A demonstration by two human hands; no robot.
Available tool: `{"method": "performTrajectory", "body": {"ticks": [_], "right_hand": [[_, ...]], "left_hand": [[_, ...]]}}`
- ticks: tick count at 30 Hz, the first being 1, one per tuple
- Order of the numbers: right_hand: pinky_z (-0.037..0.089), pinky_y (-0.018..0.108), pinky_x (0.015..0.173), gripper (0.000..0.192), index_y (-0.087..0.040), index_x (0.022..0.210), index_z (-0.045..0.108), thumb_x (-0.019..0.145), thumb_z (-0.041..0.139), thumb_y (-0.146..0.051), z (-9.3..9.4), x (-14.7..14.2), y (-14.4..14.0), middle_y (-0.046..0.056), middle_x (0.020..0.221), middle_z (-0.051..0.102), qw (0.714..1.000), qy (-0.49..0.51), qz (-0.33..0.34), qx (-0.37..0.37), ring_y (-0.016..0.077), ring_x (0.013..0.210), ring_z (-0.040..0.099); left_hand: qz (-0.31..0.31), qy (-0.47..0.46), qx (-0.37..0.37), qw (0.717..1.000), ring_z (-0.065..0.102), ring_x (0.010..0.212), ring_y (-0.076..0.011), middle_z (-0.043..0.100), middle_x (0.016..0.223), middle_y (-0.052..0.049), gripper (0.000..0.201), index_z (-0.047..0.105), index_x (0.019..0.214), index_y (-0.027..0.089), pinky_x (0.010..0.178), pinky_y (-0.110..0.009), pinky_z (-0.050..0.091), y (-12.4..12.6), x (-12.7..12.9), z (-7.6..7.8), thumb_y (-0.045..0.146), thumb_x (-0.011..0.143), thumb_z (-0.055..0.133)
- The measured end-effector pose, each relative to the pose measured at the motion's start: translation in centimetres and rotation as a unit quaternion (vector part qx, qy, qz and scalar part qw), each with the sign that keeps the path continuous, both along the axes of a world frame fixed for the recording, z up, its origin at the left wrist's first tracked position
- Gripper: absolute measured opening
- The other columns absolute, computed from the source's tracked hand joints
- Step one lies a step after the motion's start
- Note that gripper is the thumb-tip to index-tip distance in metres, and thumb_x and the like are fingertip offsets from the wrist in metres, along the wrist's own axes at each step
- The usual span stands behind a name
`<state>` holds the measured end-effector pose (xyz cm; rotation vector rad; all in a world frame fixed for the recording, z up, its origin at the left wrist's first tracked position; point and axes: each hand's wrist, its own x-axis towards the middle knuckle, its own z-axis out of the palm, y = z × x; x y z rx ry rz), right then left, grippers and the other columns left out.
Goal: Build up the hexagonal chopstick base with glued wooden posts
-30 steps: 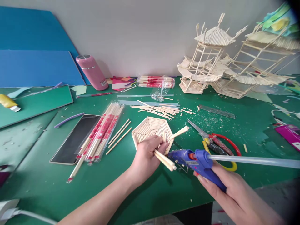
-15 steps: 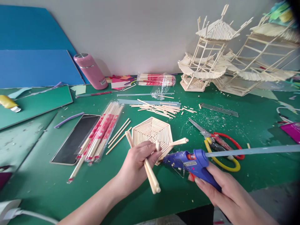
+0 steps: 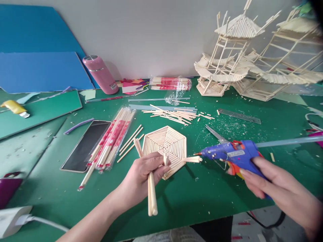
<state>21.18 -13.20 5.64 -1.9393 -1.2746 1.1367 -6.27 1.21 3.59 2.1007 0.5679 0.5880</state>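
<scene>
since the earlier frame, the glue gun (image 3: 234,156) rose and swung right, nozzle now beside the stub (image 3: 191,159). left hand (image 3: 141,176) gripped chopsticks (image 3: 151,188) at center; right hand (image 3: 280,190) clasped the gun. steady stub, small dab seemed best.

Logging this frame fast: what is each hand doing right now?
Left hand: closed around a pair of pale wooden chopsticks, plus shorter wooden stick pieces.
Right hand: closed on the blue hot glue gun.
</scene>
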Motion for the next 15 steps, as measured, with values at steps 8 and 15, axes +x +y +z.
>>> {"method": "performTrajectory", "body": {"ticks": [8,15], "right_hand": [[0.033,0.021,0.045,0.023,-0.017,0.100,0.050,0.085,0.045,-0.033,1.2,-1.6,7.6,0.002,0.078,0.057,0.980,0.145,0.134,-0.023,0.0063,0.047,0.039],[0.030,0.017,0.039,0.018,-0.014,0.095,0.050,0.083,0.047,-0.027,0.7,-1.4,11.7,0.000,0.074,0.056,0.935,0.204,0.277,-0.086,0.0024,0.042,0.038]], "left_hand": [[-0.008,0.020,-0.026,0.999,0.054,0.073,-0.0146,0.057,0.084,-0.007,0.014,0.057,0.091,0.016,0.061,-0.024,0.042,-0.3,-0.2,0.8,0.012,0.084,0.045],[0.003,0.028,0.002,1.000,0.054,0.073,-0.0145,0.057,0.082,-0.006,0.014,0.058,0.086,0.015,0.065,-0.025,0.042,-0.4,-0.2,0.6,0.010,0.083,0.046]]}}
